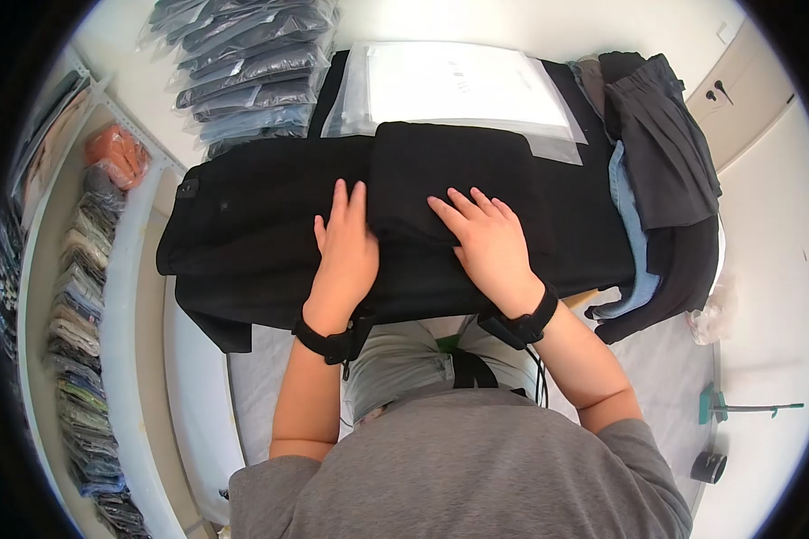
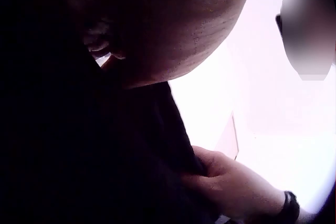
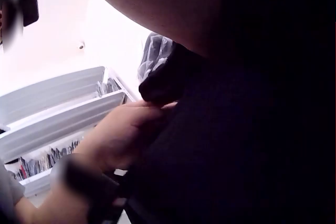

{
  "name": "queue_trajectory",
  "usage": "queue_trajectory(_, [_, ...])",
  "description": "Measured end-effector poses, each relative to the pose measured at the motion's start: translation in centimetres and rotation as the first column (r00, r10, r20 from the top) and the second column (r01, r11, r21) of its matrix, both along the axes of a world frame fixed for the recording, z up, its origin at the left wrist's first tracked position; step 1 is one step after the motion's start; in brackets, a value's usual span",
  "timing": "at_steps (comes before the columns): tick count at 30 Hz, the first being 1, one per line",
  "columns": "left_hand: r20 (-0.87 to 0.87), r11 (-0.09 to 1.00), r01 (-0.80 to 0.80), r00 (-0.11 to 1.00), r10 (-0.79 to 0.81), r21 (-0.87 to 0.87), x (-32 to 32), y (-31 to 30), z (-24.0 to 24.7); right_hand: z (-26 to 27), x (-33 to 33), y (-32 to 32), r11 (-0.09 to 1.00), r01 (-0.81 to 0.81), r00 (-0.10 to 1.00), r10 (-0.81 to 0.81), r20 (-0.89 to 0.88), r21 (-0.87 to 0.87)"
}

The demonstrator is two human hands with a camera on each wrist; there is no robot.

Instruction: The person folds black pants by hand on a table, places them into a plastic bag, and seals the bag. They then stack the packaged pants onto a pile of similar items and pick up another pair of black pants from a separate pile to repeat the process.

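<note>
Black fabric is lying under both hands. The fingers of the left hand are pointing away from the body, nearly straight, with no visible grip; those of the right hand are resting spread and fairly flat, also gripping nothing that shows. Whether either thumb is catching cloth, I cannot tell.

The folded panel is lying beneath the right hand's fingertips and extending forward from them, so the right hand is the nearer. Its left edge is running front to back just beside the left hand's fingers. Around it, the black garment is stretching its long axis left to right across the person. Farther out, clear plastic bags are lying behind the panel, and loose clothes are hanging over the right end.
</note>
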State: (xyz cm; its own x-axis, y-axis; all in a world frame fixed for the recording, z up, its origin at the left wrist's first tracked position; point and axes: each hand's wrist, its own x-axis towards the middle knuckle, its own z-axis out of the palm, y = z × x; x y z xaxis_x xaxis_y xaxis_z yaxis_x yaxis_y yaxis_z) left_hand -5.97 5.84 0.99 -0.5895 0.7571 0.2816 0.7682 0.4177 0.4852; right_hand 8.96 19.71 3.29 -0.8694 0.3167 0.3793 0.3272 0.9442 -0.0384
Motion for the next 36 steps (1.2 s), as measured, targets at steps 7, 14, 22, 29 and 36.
queue_trajectory(7, [0.083,0.990,0.096,0.991,-0.105,0.100,-1.0,-1.2,-0.2,0.0,-0.5,-0.2,0.992,-0.002,0.983,-0.022,-0.185,-0.129])
queue_trajectory(14, [0.240,0.975,0.077,0.962,-0.127,0.208,-0.2,-0.9,1.1,-0.9,-0.4,-0.5,0.996,-0.043,0.995,0.050,-0.085,0.082])
queue_trajectory(22, [0.118,0.997,0.047,0.992,-0.054,0.058,-0.1,-0.4,0.8,0.1,4.7,2.7,0.963,0.269,0.929,-0.266,-0.256,-0.023])
queue_trajectory(29, [0.082,0.999,0.036,0.996,-0.037,0.020,0.0,-0.3,0.9,-1.6,5.2,3.7,0.969,0.193,0.927,-0.232,-0.296,-0.154])
queue_trajectory(36, [0.249,0.943,-0.076,0.969,-0.008,0.323,-0.5,-0.1,0.5,-0.5,5.6,4.8,0.998,0.052,0.995,-0.053,-0.080,-0.023])
